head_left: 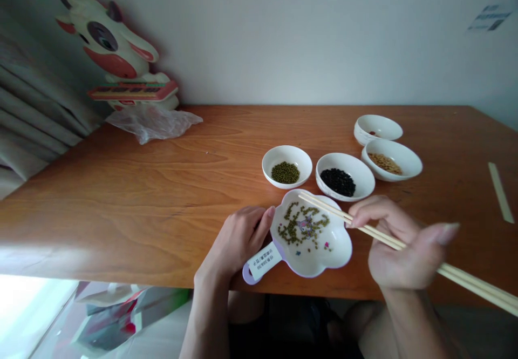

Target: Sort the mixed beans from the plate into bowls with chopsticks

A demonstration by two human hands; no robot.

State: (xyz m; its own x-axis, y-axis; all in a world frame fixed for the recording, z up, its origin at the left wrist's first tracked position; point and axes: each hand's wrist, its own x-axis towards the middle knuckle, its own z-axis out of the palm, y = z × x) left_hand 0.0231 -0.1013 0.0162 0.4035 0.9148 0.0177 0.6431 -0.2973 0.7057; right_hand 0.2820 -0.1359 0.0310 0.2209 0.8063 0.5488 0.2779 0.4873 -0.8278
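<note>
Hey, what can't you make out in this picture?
In the head view:
Chopsticks: back ends cut off by the right edge.
Left hand: fingertips hidden under the hand itself; whether it grips the dish is unclear.
Farthest bowl: contents too small to identify, partly hidden by its near rim.
Wall label: print blurred.
Curtain: cut off by the left edge.

Single head cam looked forward and down from the wearer's edge of the counter (pixel 194 197). Close range: left hand (pixel 243 235) and right hand (pixel 399 256) sat low in frame, wall (pixel 275 40) filled the top.
</note>
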